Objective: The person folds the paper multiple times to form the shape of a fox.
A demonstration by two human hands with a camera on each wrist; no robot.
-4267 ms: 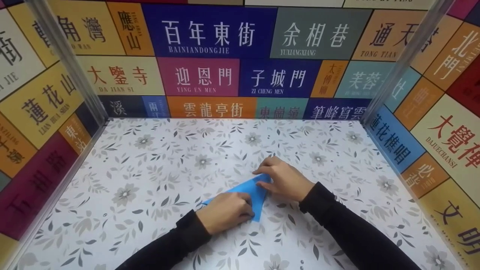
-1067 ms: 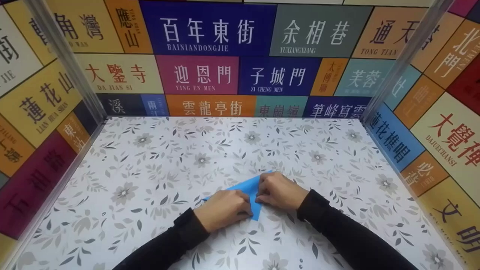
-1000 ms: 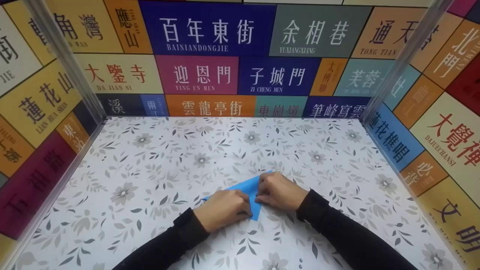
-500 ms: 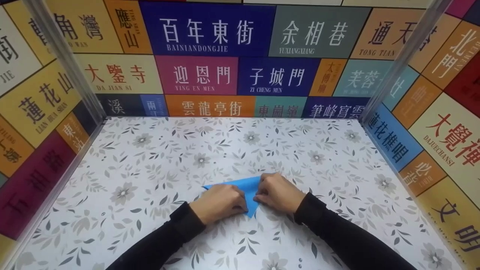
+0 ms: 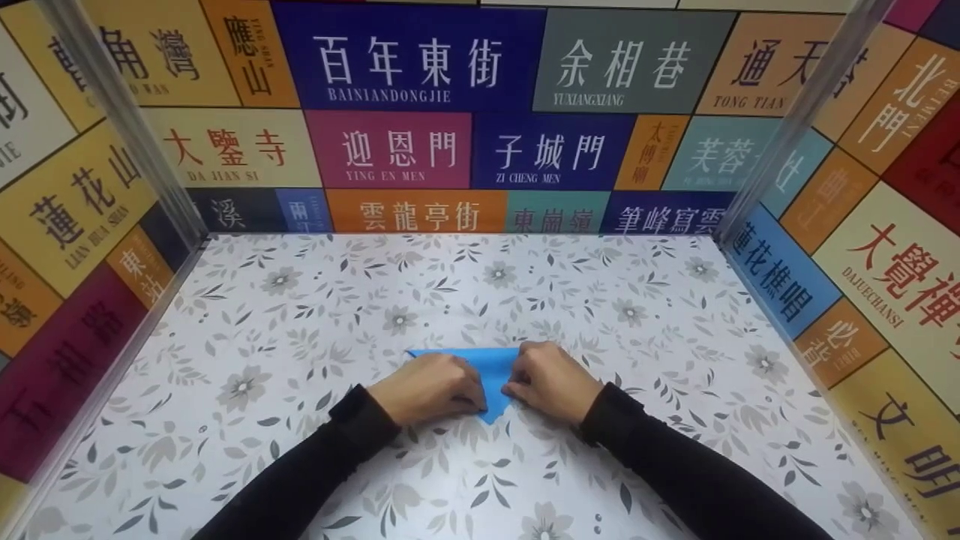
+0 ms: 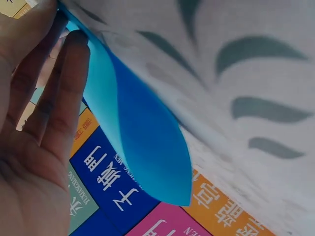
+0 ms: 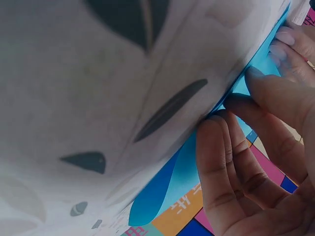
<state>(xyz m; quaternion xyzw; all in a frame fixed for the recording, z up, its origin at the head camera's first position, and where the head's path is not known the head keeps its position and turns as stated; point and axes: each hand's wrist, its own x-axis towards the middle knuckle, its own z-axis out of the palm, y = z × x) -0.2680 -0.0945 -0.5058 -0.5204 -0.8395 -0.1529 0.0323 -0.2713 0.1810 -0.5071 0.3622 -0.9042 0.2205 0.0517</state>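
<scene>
A folded sheet of blue paper [image 5: 495, 371] lies on the table in the head view, its long edge at the far side and a point facing the person. The left hand [image 5: 431, 388] holds it on the left with curled fingers, covering part of it. On the other side, the right hand [image 5: 553, 381] pinches the paper and hides its right corner. In the left wrist view, a loose flap of the paper [image 6: 152, 142] bows up off the table. Fingertips [image 7: 209, 130] meet the paper's edge in the right wrist view.
White tablecloth [image 5: 322, 450] with a grey flower and leaf print covers the table. Coloured panels [image 5: 412, 60] with printed characters stand at the back and both sides. Clear posts [image 5: 120, 112] rise at the two back corners.
The paper has turned clockwise, its left end moving away from the person. Both hands have shifted with it. The right hand has come down from the far right corner and curled its fingers.
</scene>
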